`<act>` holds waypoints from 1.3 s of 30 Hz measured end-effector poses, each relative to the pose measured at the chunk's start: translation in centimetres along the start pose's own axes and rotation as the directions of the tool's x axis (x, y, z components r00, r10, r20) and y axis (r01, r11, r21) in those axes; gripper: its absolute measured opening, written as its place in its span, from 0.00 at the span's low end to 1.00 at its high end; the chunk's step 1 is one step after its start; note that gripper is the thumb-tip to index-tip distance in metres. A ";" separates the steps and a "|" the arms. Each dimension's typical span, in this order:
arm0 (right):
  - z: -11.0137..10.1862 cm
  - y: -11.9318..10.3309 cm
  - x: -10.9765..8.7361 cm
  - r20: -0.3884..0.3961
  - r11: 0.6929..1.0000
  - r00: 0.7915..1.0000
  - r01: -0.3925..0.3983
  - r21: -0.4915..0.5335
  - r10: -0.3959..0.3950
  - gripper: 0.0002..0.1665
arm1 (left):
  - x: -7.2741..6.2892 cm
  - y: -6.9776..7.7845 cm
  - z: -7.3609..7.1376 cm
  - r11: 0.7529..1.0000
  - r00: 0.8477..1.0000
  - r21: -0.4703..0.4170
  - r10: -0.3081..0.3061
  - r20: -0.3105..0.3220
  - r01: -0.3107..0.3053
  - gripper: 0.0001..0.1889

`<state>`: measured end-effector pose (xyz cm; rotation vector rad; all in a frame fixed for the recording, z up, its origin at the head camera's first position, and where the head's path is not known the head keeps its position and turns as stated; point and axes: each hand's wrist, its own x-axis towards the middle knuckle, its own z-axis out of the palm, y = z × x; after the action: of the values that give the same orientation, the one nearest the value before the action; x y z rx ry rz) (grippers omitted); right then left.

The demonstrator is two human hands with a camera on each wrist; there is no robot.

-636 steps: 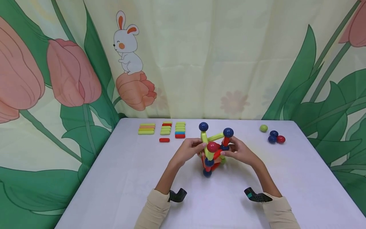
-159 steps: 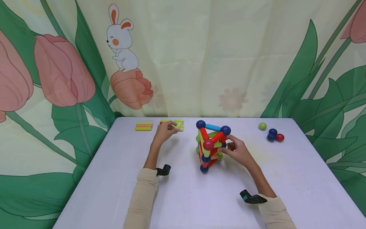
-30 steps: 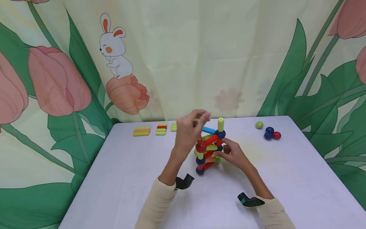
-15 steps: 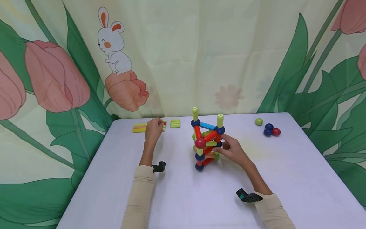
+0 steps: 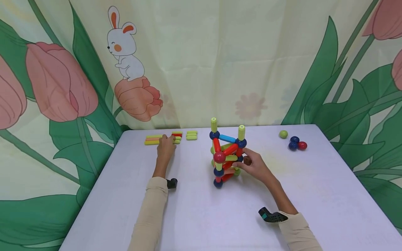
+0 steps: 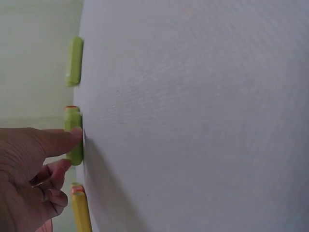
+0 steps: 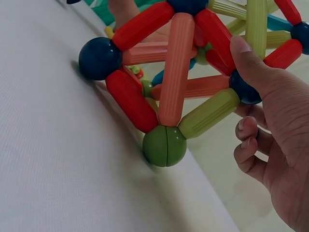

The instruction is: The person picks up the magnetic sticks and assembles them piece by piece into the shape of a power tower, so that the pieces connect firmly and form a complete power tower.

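A structure of magnetic sticks and balls [image 5: 230,149] stands mid-table, with two light-green sticks upright on its top blue balls. My right hand [image 5: 255,166] steadies its right side; in the right wrist view, thumb and fingers pinch it at a blue ball [image 7: 245,87], and a green ball [image 7: 164,146] sits at a lower corner. My left hand [image 5: 165,149] is at the back left, over the left end of the middle row of short sticks. In the left wrist view its thumb lies on a green stick [image 6: 73,122], with a finger behind it.
Longer yellow and orange sticks [image 5: 152,142] lie left of my left hand, and short green sticks [image 5: 191,137] to its right. At the back right rest a green ball [image 5: 283,134], two blue balls [image 5: 292,145] and a red ball [image 5: 302,145]. A curtain hangs behind the table.
The structure has gained a blue stick, red sticks and two upright green sticks on top. My left hand has left it for the middle stick row. My right hand still holds the structure.
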<state>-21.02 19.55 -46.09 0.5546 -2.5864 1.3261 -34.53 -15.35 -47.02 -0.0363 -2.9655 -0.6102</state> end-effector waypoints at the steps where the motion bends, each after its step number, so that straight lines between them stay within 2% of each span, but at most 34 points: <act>1: 0.0 0.0 0.0 -0.001 1.000 1.000 0.002 0.000 -0.002 0.32 | 0.0 -0.2 0.1 1.000 1.000 0.006 0.005 -0.006 -0.005 0.16; 5: 0.1 0.0 0.0 -0.008 1.000 1.000 0.025 -0.015 -0.026 0.32 | -0.2 -0.6 0.4 0.999 1.000 0.031 0.018 0.004 -0.018 0.15; 7: 0.1 0.0 0.0 -0.019 0.999 0.999 0.044 -0.023 -0.044 0.33 | -0.3 -0.6 0.3 0.999 0.999 0.047 0.021 0.039 -0.023 0.14; 9: 0.1 0.0 0.1 -0.036 0.998 0.998 0.056 -0.040 -0.058 0.33 | -0.5 -0.3 -0.1 0.998 0.994 0.058 0.022 0.105 -0.028 0.14; 12: 0.1 0.0 0.3 -0.059 0.996 0.996 0.066 -0.066 -0.070 0.34 | -0.9 0.6 -1.2 0.997 0.973 -0.025 0.071 0.219 -0.067 0.13; 14: 0.1 -0.1 0.3 -0.072 0.994 0.995 0.068 -0.086 -0.074 0.33 | -1.3 1.6 -2.1 0.979 0.949 -0.171 0.152 0.278 -0.107 0.13; 15: 0.1 -0.1 0.2 -0.080 0.993 0.994 0.068 -0.096 -0.076 0.33 | -1.6 2.1 -2.6 0.956 0.935 -0.268 0.200 0.294 -0.120 0.13; 16: 0.2 -0.1 0.2 -0.087 0.992 0.993 0.069 -0.108 -0.079 0.33 | -1.9 2.8 -3.0 0.919 0.919 -0.371 0.256 0.300 -0.135 0.13; 17: 0.2 -0.2 0.2 -0.096 0.991 0.992 0.068 -0.119 -0.079 0.33 | -2.3 3.6 -3.6 0.870 0.904 -0.471 0.308 0.297 -0.142 0.14; 19: 0.3 -0.2 0.1 -0.117 0.988 0.990 0.063 -0.141 -0.080 0.33 | -3.2 5.3 -4.7 0.754 0.877 -0.640 0.400 0.264 -0.151 0.14; 21: 0.5 -0.2 0.1 -0.140 0.984 0.987 0.059 -0.167 -0.082 0.34 | -4.3 7.1 -6.1 0.638 0.864 -0.752 0.462 0.202 -0.165 0.15; 23: 0.8 -0.2 0.2 -0.164 0.980 0.982 0.061 -0.189 -0.093 0.35 | -5.4 8.7 -7.5 0.547 0.856 -0.813 0.502 0.125 -0.202 0.15; 25: 1.0 -0.3 0.2 -0.187 0.976 0.977 0.064 -0.210 -0.105 0.36 | -6.5 10.0 -8.5 0.485 0.854 -0.840 0.518 0.052 -0.243 0.14; 27: 1.2 -0.4 0.2 -0.209 0.971 0.970 0.074 -0.227 -0.122 0.36 | -7.3 10.9 -9.2 0.447 0.855 -0.850 0.519 -0.009 -0.280 0.13; 29: 1.4 -0.5 0.2 -0.228 0.968 0.964 0.079 -0.239 -0.135 0.37 | -7.9 11.5 -9.4 0.436 0.855 -0.845 0.516 -0.046 -0.309 0.13; 30: 1.4 -0.5 0.2 -0.235 0.967 0.962 0.080 -0.241 -0.138 0.38 | -8.0 11.7 -9.3 0.445 0.856 -0.837 0.514 -0.052 -0.319 0.13; 36: 1.4 -0.5 0.2 -0.249 0.966 0.959 0.071 -0.248 -0.134 0.39 | -8.0 12.1 -7.9 0.541 0.861 -0.765 0.507 -0.034 -0.348 0.13; 39: 1.3 -0.4 0.1 -0.246 0.965 0.959 0.075 -0.252 -0.139 0.39 | -7.9 12.1 -7.4 0.551 0.865 -0.754 0.500 -0.046 -0.359 0.13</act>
<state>-20.93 18.24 -46.52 0.4371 -2.4133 0.9596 -25.29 -7.21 -36.41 -0.9072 -2.4277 -1.7429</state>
